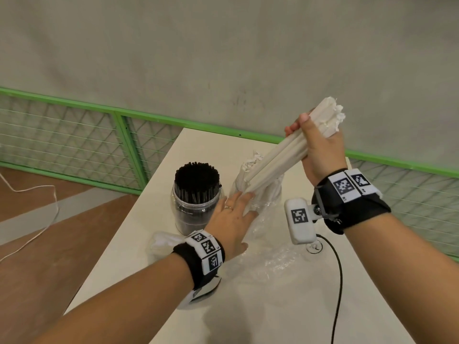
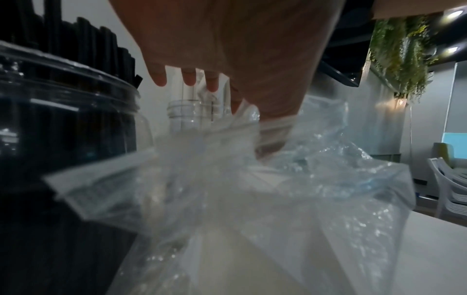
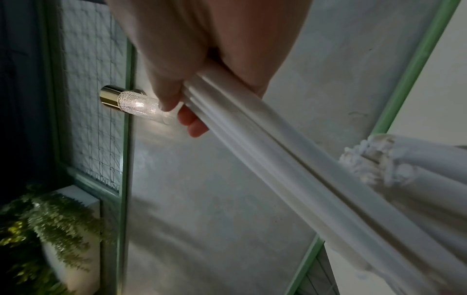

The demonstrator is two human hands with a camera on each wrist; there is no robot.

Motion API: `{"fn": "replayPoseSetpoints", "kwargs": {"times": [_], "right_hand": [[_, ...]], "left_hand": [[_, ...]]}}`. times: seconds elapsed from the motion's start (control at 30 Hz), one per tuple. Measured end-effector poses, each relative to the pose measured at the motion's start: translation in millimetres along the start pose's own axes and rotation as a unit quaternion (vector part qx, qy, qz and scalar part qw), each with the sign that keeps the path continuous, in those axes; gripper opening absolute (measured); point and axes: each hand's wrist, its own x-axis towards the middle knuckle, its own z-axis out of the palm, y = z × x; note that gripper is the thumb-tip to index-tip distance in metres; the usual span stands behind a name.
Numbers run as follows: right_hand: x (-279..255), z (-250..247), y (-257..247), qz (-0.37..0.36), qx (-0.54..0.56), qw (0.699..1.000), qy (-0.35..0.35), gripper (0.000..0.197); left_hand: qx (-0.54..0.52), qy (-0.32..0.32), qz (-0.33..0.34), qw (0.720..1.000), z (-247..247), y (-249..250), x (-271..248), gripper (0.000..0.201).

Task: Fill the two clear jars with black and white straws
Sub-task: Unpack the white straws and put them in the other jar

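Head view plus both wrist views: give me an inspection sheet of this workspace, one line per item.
Surface: white table, by a green mesh railing.
Job's things: left jar packed with black straws; second jar holds some white straws; white straw bundle tilted, lower end at that jar's mouth.
Clutter: crumpled clear plastic bag on the table in front of the jars.
Grippers: right hand grips the bundle near its top; left hand, fingers straight, touches the bundle's lower end.
Cables: black cable across the table; white cord on the floor.
Surroundings: grey wall, wooden floor, hanging plants.
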Motion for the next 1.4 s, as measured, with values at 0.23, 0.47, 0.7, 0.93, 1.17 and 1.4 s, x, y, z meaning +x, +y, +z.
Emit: {"fn": "replayPoseSetpoints", "kwargs": {"times": [0.23,0.47,0.7,0.93,1.17,1.4], "right_hand": [[-3.4,3.9,6.0,-0.013,-0.101,0.991,-0.088,0.01],[-0.9,-4.6,42.6,0.032,-0.204,0.972,-0.116,0.005],[-4.0,-7.1,55.5,-0.054,-0.296,0.946,-0.125,0.064],[-18.0,-8.8,86.2,-0.124,-0.588,0.732,-0.321,0.042],[-33.4,-11.0,97.3,-0.095,-0.726,0.569,-0.375,0.063],[-57.5,-19.5,29.8,-0.103,-0.628,0.667,-0.388,0.094]], "left_hand": [[0.002,-0.01,0.0,1.0,-4.9,-1.4,13.0,0.067],[-0.041,0.025,0.006,0.999,-1.8,-2.3,7.6,0.063],[-0.095,0.069,-0.017,0.993,-1.4,-6.5,-2.6,0.072],[-0.096,0.045,-0.014,0.994,1.4,-7.0,0.1,0.065],[-0.1,0.017,-0.009,0.995,-0.6,-11.7,-0.8,0.058],[-0.243,0.092,-0.024,0.965,-3.2,-11.8,-9.7,0.034]]}}
